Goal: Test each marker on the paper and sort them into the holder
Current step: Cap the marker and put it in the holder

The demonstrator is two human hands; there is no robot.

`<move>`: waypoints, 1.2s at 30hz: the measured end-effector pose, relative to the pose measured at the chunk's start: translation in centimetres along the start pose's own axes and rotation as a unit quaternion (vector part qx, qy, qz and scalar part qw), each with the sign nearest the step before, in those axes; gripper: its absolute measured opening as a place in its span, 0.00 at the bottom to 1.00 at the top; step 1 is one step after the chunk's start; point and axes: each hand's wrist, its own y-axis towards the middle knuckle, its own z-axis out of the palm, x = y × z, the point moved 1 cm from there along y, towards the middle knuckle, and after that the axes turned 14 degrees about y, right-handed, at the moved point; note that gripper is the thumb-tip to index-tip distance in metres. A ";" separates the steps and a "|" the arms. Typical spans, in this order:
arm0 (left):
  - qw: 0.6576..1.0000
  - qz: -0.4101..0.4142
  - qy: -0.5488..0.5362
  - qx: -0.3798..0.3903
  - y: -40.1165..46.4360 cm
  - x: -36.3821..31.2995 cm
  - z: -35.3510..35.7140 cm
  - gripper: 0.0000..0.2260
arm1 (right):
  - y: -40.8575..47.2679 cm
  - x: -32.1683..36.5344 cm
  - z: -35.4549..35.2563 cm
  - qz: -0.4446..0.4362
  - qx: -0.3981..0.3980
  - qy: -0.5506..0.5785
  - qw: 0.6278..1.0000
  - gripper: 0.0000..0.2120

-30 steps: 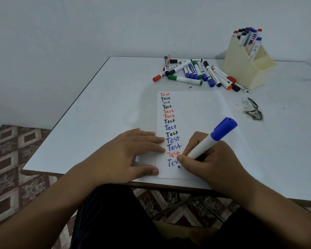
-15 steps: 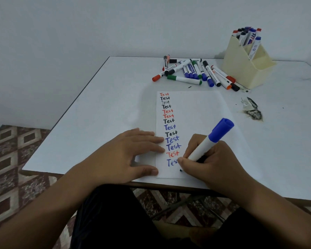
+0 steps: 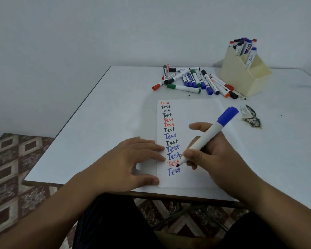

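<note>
Paper (image 3: 196, 123) lies near the front edge of the white table (image 3: 101, 126), with a column of the word "Test" in red, black and blue running down its left side. The left hand (image 3: 133, 162) rests flat on the table at the sheet's left edge, fingers straight and spread, their tips on the margin. The right hand (image 3: 210, 155) pinches a blue marker (image 3: 206, 136) low on its white barrel between thumb and curled fingers, while the index finger sticks out straight. The marker is tilted, its blue end pointing up toward the back right and its dark tip hanging just over the lowest red word, right above the last blue one. Toward the back edge lies a loose heap of markers (image 3: 192, 80), with red, green, blue and black caps. Just right of them stands a cream holder (image 3: 241, 76) with more markers upright in its rear compartment. A crumpled dark scrap (image 3: 251, 117) lies right of the sheet.
</note>
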 end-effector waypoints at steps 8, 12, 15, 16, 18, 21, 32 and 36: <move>0.994 -0.045 -0.085 -0.054 0.6 -0.3 -1.2 0.29 | 3.2 3.8 -2.1 -0.029 0.046 -0.297 0.953 0.23; 0.972 0.011 0.108 -0.210 2.7 -1.2 -3.5 0.28 | 4.0 4.9 -3.3 -0.096 0.080 -0.492 0.861 0.23; 0.932 0.080 0.297 -0.190 5.3 -2.2 -4.8 0.26 | 4.4 5.7 -3.5 -0.140 0.116 -0.557 0.810 0.22; 0.928 0.085 0.319 -0.171 6.1 -2.4 -5.0 0.26 | 4.5 5.9 -3.5 -0.150 0.119 -0.570 0.799 0.22; 0.934 0.087 0.310 -0.155 7.6 -2.7 -5.1 0.21 | 4.8 6.1 -3.5 -0.200 0.122 -0.592 0.771 0.21; 0.945 0.086 0.285 -0.132 9.3 -2.5 -4.9 0.12 | 4.8 5.8 -4.0 -0.280 0.125 -0.609 0.731 0.16; 0.981 -0.132 -0.109 -0.094 8.8 -2.0 -3.8 0.22 | 4.9 6.7 -5.7 -0.121 -0.013 -0.426 0.897 0.11; 0.975 -0.124 -0.145 -0.112 8.1 -2.8 -3.9 0.25 | 4.3 7.4 -5.0 -0.112 -0.059 -0.054 0.990 0.07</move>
